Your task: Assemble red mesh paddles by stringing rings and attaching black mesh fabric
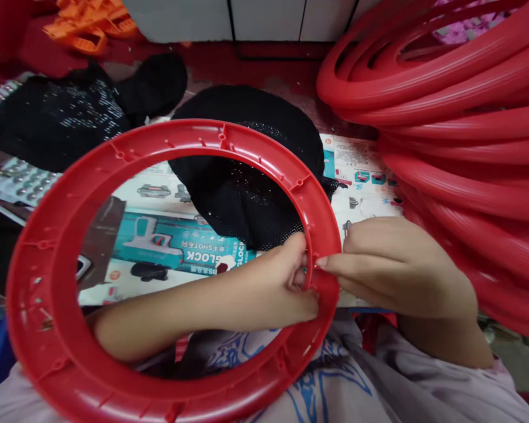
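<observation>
Nearest, over the lap, large flat red plastic ring (39,282), right rim pinched by left hand (286,288) through the opening and right hand (392,264) outside, both grips pressed onto it, above black mesh cloth (242,194) on bench (99,235), beside stacked red hoops (467,147).

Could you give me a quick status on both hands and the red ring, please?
Left hand through the red ring, gripping its inner rim. Right hand pinching same spot from outside. Black mesh behind; nothing blocking.
</observation>
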Tool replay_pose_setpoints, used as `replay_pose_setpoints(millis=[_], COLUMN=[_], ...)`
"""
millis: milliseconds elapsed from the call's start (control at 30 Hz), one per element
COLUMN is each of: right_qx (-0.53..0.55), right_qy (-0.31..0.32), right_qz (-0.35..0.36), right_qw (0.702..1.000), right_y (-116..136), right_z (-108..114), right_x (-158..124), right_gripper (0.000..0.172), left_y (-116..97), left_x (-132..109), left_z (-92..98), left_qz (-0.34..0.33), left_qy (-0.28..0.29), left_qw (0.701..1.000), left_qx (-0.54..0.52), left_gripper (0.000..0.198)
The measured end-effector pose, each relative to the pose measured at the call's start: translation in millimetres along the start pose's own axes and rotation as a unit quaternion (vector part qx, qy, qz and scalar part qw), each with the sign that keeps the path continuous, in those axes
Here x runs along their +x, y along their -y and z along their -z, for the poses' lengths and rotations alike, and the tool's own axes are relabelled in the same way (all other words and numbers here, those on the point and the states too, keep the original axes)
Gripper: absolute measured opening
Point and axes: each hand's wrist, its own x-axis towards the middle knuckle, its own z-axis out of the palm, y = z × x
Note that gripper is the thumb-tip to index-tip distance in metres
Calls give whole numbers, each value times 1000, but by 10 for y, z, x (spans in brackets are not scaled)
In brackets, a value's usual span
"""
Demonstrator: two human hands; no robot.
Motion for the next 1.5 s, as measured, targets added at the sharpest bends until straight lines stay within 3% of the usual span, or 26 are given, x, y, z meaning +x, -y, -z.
replay_pose_setpoints(millis=[267,467,633,767,1000,1233,1500], right_qx=[95,11,-40,-61,83,268,285], right_qy=[7,1,0,-14,-37,-4,-17], right_qz=[-42,43,51,44,-46,-128,-131], right_qw=[995,999,998,997,995,955,949], right_y=[56,16,6,-6,-37,-82,-118], right_z=[-3,-27,-4,-9,-21,-11,-10], right_x=[-19,9,14,25,80,130,124], right_gripper=[35,30,34,29,20,16,17], left_y=[19,45,26,-29,-49,-61,-78], left_x=[-1,-8,-9,-22,-62,-84,-103], left_z=[15,15,6,15,-10,0,-13], left_qz=[2,-3,4,23,32,52,72], left_qy=[-9,-9,-9,-12,-1,1,5], left_qw=[1000,1000,1000,999,998,993,990], left_qx=[-2,-13,4,29,55,109,118], left_gripper=[36,33,31,35,32,28,30])
